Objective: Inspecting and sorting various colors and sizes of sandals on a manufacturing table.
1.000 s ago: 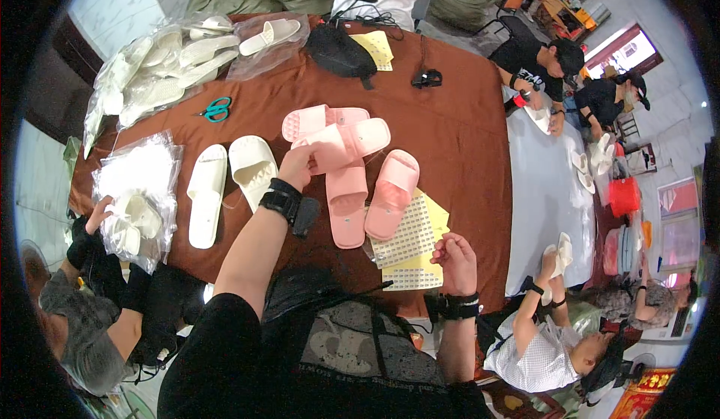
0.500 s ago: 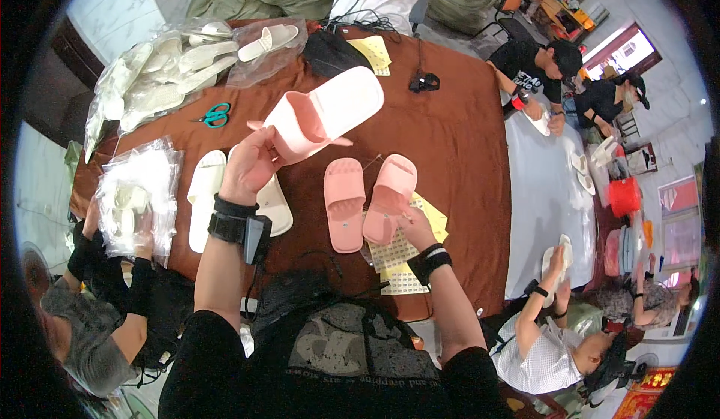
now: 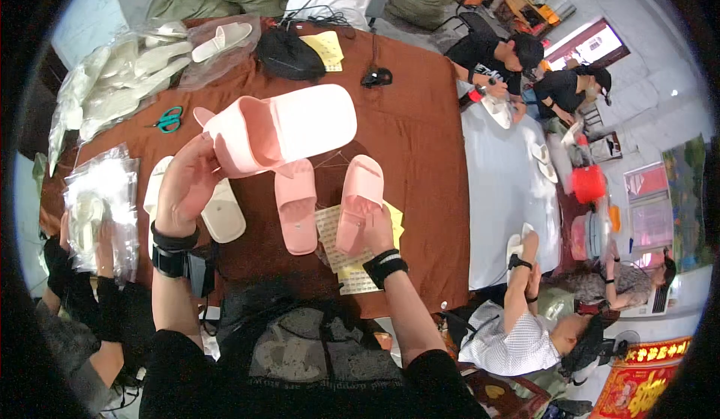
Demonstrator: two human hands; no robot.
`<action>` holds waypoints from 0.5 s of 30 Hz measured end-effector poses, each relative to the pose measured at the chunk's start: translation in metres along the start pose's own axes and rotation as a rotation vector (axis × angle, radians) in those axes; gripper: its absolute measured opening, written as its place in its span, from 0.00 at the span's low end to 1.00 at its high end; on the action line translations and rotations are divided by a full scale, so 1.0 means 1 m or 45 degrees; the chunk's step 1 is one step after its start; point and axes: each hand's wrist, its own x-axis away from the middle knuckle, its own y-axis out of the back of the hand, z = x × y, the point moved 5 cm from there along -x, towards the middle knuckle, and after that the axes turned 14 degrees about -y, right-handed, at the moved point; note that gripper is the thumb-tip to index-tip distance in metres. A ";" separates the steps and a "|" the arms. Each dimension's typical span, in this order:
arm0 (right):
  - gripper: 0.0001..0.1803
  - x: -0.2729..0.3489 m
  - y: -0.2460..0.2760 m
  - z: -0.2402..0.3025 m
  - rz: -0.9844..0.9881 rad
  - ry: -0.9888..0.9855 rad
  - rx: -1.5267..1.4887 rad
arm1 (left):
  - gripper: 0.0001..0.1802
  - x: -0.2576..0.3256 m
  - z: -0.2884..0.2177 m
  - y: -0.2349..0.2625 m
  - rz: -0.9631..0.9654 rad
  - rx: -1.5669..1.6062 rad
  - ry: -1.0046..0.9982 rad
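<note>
Pink rubber fills my left hand [image 3: 191, 187]: my fingers are wrapped round the heel end of a pair of slippers [image 3: 281, 128] stacked together, lifted above the brown table [image 3: 420, 119] with the toes pointing away to my right. My right hand [image 3: 373, 228] rests low on the table edge, fingers closed on the heel of another pink slipper [image 3: 360, 202], which lies flat over the yellow paper sheets [image 3: 341, 246]. Just beside it, on the left, a fourth pink slipper [image 3: 296, 205] lies loose on the cloth, touched by neither hand. Under my raised left wrist sit two white slippers [image 3: 221, 213], side by side. Further left, a clear bag [image 3: 105, 194] of white slippers is held by another person's gloved hands. At the far left of the table lie green-handled scissors [image 3: 169, 118] and more bagged white slippers [image 3: 150, 59]; a black pouch [image 3: 289, 55] lies at the far edge.
</note>
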 end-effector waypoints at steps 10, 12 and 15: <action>0.17 0.024 0.066 0.006 -0.025 -0.136 0.515 | 0.11 0.015 0.026 -0.050 0.189 0.149 0.058; 0.17 0.021 0.070 0.034 0.062 -0.138 0.142 | 0.11 0.021 0.028 -0.065 0.253 0.171 0.077; 0.21 0.028 0.052 0.073 0.322 -0.639 -0.684 | 0.09 0.035 0.028 -0.087 0.316 0.230 0.104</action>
